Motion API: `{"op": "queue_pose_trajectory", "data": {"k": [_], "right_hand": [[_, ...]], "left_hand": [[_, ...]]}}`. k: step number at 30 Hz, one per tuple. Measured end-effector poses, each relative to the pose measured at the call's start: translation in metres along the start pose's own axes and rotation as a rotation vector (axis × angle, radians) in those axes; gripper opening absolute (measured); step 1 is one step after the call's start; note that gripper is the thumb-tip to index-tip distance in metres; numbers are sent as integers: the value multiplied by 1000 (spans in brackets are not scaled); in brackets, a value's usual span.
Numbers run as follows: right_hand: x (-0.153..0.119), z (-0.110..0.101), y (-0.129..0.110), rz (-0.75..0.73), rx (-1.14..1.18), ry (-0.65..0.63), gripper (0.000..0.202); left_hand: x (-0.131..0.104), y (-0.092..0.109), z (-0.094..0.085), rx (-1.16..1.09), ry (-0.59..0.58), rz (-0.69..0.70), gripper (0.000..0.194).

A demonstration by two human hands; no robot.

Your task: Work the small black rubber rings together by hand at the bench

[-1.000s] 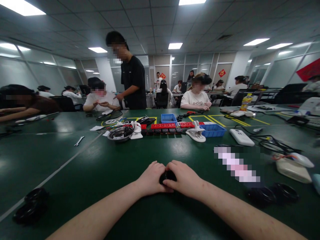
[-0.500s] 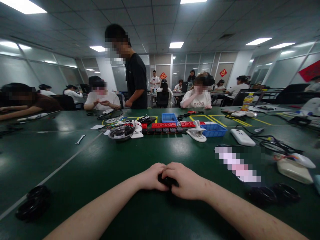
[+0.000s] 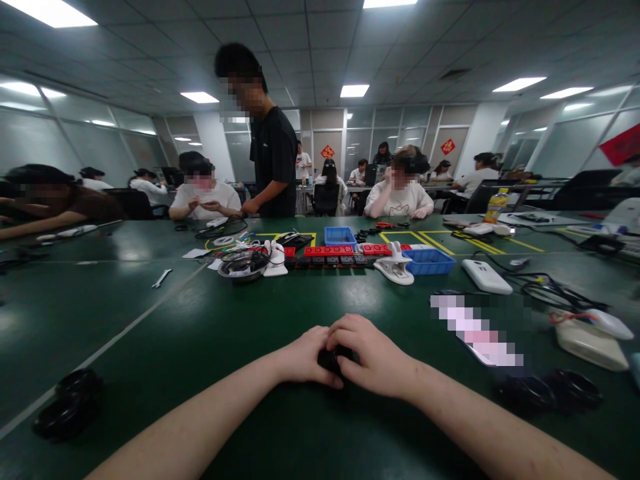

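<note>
On the green tabletop (image 3: 240,413) in front of me, both hands close around a small, rounded black object (image 3: 329,361). My left hand (image 3: 307,355) grips its left side, with the thumb low along the near edge. From the right, my right hand (image 3: 369,352) curls its fingers over the top, and its thumb presses on the near face. Most of the object is covered by fingers, so its exact kind cannot be made out. Glossy black rings (image 3: 65,408) lie by my left forearm, and similar black rings (image 3: 575,390) lie beyond my right forearm.
Farther off are red power-strip-like modules (image 3: 327,251), a white clip base (image 3: 395,267), a blue bin (image 3: 429,261) and a metal bowl (image 3: 240,273) of cables. A wrench (image 3: 161,279) lies left. At right sit a phone (image 3: 480,333) and a white device (image 3: 486,276). Several people sit opposite; one stands.
My right hand has risen slightly, and its thumb has moved up onto the near face of the black object. My left hand stays nearly in place.
</note>
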State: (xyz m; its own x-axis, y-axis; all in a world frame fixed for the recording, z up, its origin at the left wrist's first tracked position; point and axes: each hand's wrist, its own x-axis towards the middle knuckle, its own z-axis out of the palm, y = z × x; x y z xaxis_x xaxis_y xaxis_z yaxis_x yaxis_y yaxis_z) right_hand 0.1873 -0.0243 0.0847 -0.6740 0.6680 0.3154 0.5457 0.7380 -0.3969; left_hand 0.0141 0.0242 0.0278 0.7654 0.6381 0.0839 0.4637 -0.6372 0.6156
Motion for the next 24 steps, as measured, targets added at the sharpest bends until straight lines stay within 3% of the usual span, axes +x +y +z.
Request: {"op": "queue_pose_trajectory", "data": {"k": [6, 13, 24], "right_hand": [[0, -2, 5, 239, -90, -25, 27], [2, 7, 7, 286, -70, -91, 21], [2, 6, 9, 299, -2, -97, 19]], "left_hand": [[-2, 7, 7, 135, 107, -49, 87], [-1, 13, 12, 268, 164, -54, 62], [0, 15, 9, 265, 174, -75, 54]]}}
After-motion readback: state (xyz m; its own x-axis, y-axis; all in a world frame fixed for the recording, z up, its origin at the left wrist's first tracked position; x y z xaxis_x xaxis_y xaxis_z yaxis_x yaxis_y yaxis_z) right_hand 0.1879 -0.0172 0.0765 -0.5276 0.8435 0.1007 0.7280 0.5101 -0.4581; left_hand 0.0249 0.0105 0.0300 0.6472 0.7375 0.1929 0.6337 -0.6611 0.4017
